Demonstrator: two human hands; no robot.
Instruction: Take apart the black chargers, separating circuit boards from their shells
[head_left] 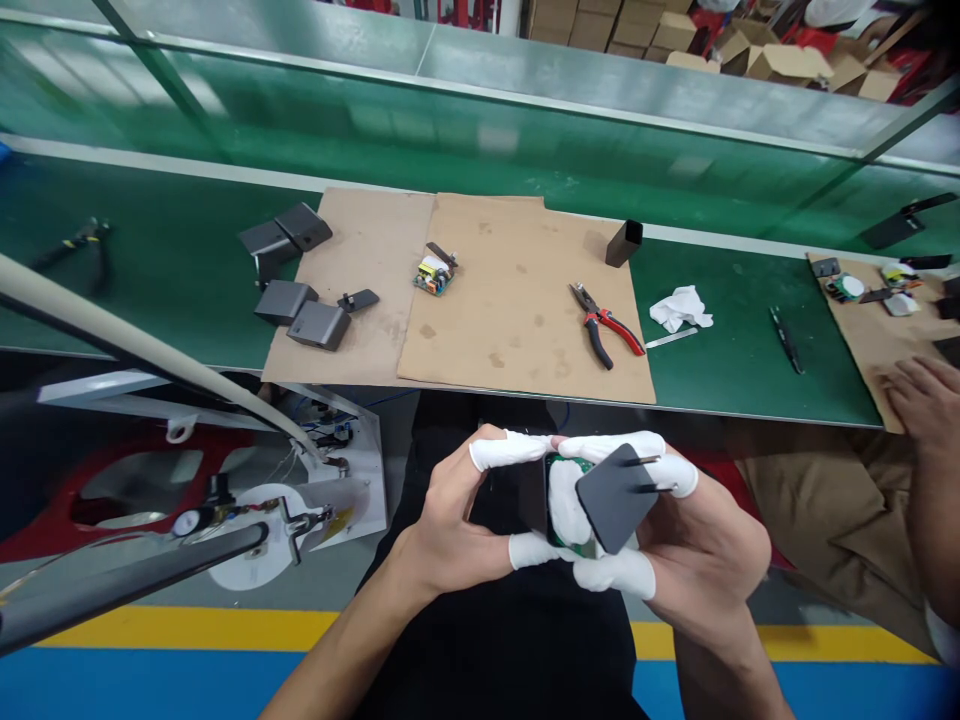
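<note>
Above my lap, both hands work on one charger in the head view. My left hand (pixel 457 520), with white finger cots on the thumb and a finger, grips its dark housing (pixel 532 497) from the left. Against the housing's opening sits a green circuit board with a lump of white filler (pixel 568 502). My right hand (pixel 690 540), also in white finger cots, closes on the board end from the right. A black plug plate (pixel 619 498) with metal pins stands tilted beside the filler, against my right fingers. How deep the board sits in the housing is hidden.
On the bench's cardboard (pixel 510 330) lie red-and-black pliers (pixel 606 325), a small circuit board (pixel 435 275), an upright black case (pixel 624 243) and several dark housings (pixel 319 325). White tissue (pixel 681 308) and tweezers (pixel 786 340) lie further right. A co-worker's hand (pixel 926 395) rests at the right edge.
</note>
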